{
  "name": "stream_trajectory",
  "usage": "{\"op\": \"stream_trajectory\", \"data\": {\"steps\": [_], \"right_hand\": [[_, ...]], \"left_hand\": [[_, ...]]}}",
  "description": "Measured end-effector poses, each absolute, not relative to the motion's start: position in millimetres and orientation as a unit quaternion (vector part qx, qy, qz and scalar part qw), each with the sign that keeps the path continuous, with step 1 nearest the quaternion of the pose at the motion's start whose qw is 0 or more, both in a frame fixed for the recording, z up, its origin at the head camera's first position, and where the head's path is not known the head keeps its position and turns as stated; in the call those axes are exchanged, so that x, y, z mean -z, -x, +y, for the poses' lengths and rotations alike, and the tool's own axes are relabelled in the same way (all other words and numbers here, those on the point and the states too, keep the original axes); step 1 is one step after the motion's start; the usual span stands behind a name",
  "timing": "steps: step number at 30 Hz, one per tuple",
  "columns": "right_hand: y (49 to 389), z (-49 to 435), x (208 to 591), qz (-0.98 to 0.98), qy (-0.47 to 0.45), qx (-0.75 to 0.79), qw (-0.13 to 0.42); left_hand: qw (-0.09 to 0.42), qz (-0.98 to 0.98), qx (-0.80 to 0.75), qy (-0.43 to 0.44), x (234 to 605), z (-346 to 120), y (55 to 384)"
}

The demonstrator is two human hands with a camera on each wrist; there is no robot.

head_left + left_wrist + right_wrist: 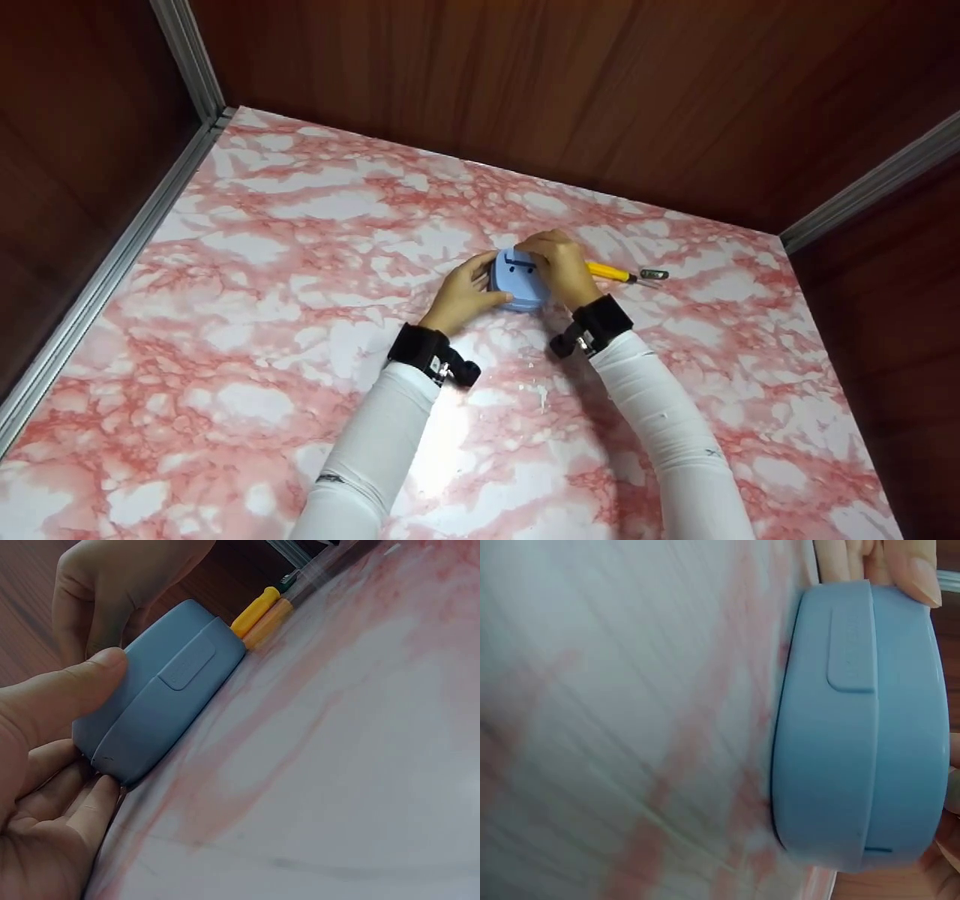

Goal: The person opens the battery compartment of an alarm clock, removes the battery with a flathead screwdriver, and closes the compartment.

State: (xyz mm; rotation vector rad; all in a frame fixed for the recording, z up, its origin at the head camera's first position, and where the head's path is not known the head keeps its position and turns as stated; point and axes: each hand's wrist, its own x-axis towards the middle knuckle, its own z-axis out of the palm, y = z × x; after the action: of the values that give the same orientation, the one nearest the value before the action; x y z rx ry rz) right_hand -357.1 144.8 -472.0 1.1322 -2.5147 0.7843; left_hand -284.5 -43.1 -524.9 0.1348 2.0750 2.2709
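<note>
A light blue rounded case (517, 288) rests on the table, with a dark strip and two dark dots on its upper face. My left hand (466, 295) grips its left side; in the left wrist view the thumb lies on the upper edge of the case (161, 690) and the other fingers are beside and below it. From the right, my right hand (561, 268) reaches over the top with bent fingers, the fingertips by the dark strip. Whether they pinch anything is hidden. The right wrist view shows the seam and front tab of the case (840, 735).
A yellow-handled screwdriver (609, 271) lies right of the case, beside a small dark green object (654, 274). The marbled pink and white table (247, 405) meets brown wooden panels (480, 82) at the back and sides, with metal rails (135, 225) at the corners.
</note>
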Motion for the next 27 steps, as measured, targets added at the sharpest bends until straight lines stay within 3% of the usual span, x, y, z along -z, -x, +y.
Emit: {"op": "stream_trajectory", "data": {"steps": [27], "right_hand": [[355.8, 145.9, 469.9, -0.878, -0.408, -0.235, 0.091]], "left_hand": [[0.024, 0.654, -0.754, -0.052, 526.6, -42.8, 283.9]]}}
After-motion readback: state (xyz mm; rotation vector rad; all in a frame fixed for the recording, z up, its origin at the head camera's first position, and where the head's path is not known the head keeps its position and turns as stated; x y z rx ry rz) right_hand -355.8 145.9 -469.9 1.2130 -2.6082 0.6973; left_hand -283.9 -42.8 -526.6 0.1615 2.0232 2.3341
